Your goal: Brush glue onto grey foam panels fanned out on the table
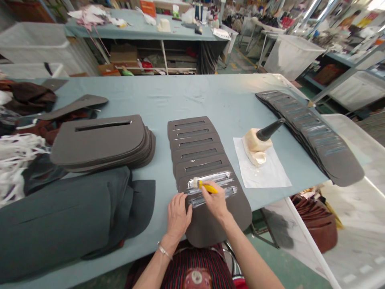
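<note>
My right hand (215, 200) grips a paintbrush (209, 187) with a yellow handle. Its pale bristles touch the wet white streaks around the slot of the nearest grey panel (210, 224). That panel lies at the front of an overlapping row of slotted grey panels (195, 144). Flat at the panel's left edge rests my left hand (178, 212), fingers out and holding nothing. To the right, a glue-smeared cream container (255, 144) with a black cone-shaped spout (270, 130) sits on a white sheet (267, 176).
A thick stack of slotted grey panels (99, 140) stands left, behind folded dark fabric (66, 220). At the far right, streaked panels (315, 132) fan out over the table edge. A white bin (357, 237) is below the table there. Scraps and white strips (22, 164) lie far left.
</note>
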### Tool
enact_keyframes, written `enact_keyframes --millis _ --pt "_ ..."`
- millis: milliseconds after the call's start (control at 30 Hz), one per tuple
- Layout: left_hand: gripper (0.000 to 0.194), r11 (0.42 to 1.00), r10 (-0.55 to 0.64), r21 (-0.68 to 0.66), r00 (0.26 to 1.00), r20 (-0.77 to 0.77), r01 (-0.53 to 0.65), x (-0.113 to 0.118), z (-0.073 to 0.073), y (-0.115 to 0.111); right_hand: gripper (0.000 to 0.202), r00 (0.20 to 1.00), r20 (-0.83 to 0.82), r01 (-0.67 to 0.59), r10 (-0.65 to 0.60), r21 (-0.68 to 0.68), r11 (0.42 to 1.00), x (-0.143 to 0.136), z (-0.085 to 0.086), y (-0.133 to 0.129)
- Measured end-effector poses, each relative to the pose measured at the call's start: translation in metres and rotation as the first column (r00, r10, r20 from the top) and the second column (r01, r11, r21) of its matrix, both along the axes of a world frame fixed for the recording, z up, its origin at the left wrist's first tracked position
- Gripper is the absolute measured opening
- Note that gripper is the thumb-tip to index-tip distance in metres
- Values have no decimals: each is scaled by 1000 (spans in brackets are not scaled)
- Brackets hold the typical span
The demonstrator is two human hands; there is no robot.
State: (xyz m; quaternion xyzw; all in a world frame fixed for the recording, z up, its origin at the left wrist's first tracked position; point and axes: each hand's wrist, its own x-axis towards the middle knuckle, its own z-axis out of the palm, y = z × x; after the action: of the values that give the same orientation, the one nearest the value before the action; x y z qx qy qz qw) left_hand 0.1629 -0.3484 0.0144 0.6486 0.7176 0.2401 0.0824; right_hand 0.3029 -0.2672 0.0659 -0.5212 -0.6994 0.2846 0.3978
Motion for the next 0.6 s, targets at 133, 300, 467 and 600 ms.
enact_keyframes --millis 133,300,467,600 --pt "33 1000 3 -13 999 -35 -4 2 2 2 20 995 49 -81 82 -27 996 -1 -10 7" --pt "33 999 15 -36 998 -68 -17 3 3 2 22 917 209 340 -338 27 940 76 -6 38" --pt "32 1000 14 -10 996 -86 -15 4 -1 2 20 994 84 65 -69 59 996 9 -1 18" --pt "32 1000 -2 3 996 -93 2 4 -1 3 18 996 76 -37 38 -10 999 3 -12 25"
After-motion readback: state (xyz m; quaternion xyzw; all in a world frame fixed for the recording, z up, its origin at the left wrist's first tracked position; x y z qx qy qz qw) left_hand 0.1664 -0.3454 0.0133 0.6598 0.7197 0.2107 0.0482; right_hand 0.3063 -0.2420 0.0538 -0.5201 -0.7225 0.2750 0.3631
